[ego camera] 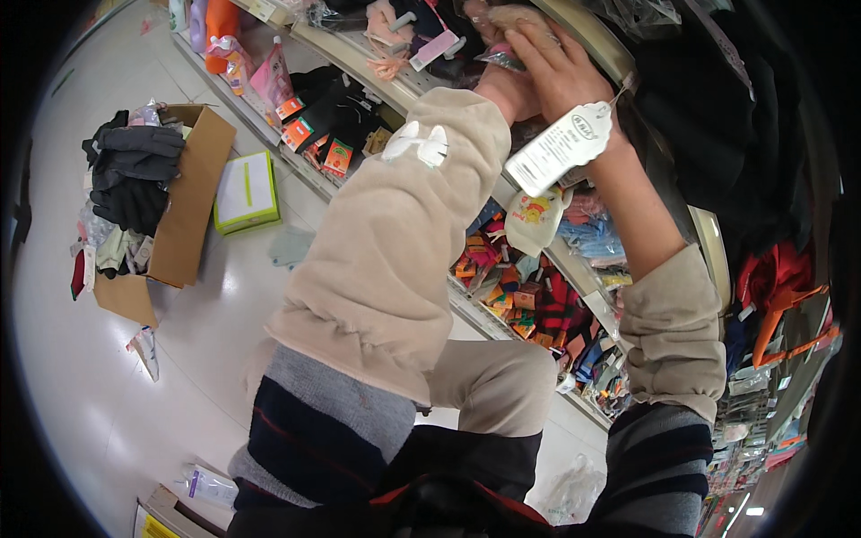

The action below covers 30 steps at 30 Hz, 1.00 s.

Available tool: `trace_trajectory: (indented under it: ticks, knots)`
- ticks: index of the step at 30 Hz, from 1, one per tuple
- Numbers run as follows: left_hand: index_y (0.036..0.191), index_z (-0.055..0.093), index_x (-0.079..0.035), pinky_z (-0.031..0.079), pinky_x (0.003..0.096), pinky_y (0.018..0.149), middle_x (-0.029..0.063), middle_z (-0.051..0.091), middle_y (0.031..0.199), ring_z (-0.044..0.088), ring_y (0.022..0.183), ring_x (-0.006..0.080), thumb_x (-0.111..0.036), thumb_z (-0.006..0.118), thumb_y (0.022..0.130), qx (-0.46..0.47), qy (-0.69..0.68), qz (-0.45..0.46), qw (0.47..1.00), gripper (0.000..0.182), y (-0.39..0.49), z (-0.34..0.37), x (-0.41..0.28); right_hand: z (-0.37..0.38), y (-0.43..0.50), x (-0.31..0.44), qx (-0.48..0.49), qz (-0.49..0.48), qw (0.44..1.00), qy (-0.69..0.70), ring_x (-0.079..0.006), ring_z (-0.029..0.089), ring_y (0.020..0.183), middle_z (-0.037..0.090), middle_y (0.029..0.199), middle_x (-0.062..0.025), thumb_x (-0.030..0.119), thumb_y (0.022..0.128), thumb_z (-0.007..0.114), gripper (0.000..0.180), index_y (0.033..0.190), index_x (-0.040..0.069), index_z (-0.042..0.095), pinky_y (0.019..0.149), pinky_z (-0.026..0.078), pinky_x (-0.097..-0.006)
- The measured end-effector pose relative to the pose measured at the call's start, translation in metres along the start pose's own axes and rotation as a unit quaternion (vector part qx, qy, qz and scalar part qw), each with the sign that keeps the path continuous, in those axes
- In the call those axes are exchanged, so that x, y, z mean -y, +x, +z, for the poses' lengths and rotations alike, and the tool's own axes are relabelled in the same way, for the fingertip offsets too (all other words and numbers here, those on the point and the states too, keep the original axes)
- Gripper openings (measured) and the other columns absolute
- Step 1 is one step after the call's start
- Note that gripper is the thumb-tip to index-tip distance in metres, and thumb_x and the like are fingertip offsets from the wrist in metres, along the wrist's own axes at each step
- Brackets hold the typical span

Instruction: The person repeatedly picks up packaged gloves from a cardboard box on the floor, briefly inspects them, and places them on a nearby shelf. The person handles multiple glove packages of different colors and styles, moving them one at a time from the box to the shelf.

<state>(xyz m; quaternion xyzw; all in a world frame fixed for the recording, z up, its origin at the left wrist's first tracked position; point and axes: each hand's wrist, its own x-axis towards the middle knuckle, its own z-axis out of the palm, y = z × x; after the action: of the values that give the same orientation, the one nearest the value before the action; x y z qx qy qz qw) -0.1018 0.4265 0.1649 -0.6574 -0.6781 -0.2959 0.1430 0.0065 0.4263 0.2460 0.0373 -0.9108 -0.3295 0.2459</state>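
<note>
Both my hands reach onto a store shelf at the top of the head view. My right hand [562,70] lies with its fingers stretched over a soft pinkish item in clear plastic [506,55]. My left hand [508,91], in a beige sleeve cover, is partly hidden beside it; its fingers cannot be made out well. A white scalloped hang tag [562,151] dangles in front of my right wrist. Left of my hands lie dark knitted goods with a pink tag [434,50]. A cream pouch with a cartoon print [533,218] hangs below.
An open cardboard box [195,195] of gloves [138,158] stands on the tiled floor beside a green-and-white box [247,191]. Lower shelves hold packed socks [521,296] and detergent pouches [274,74]. Black garments [726,148] hang at the right. A plastic bag [572,491] lies below.
</note>
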Motion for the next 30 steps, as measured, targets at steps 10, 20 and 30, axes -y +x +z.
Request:
trace_trajectory:
  ticks: [10,20,30]
  knots:
    - [0.113,0.068,-0.013,0.027,0.055,0.107,0.0093,0.066,0.119,0.054,0.121,0.0304,-0.034,0.051,0.085,-0.21,0.014,0.039,0.977,0.039,0.008,0.013,0.007,0.009,-0.005,-0.014,-0.025,0.085,0.988,0.128,-0.0351,0.04,0.132,0.044,0.142,-0.0162,0.013,0.088,0.061,0.057,0.142,0.014,0.043,0.109,0.033,-0.0406]
    - [0.124,0.062,-0.035,0.0,0.0703,0.109,0.0046,0.066,0.118,0.046,0.125,0.0466,-0.03,0.043,0.095,-0.007,0.038,-0.002,0.999,0.035,0.004,-0.004,-0.004,0.056,-0.022,-0.096,0.005,0.074,0.975,0.208,-0.0359,0.049,0.124,0.055,0.127,-0.0191,-0.002,0.086,0.054,0.051,0.134,0.014,0.052,0.103,0.038,-0.0419]
    - [0.128,0.058,-0.03,0.001,0.0688,0.11,0.0035,0.058,0.13,0.042,0.128,0.0449,-0.034,0.049,0.093,-0.087,0.069,-0.023,0.994,0.037,0.001,0.002,-0.013,0.073,-0.047,-0.132,-0.007,0.068,0.997,0.031,-0.0324,0.051,0.123,0.055,0.128,-0.0177,0.005,0.092,0.051,0.043,0.135,0.011,0.049,0.102,0.039,-0.041]
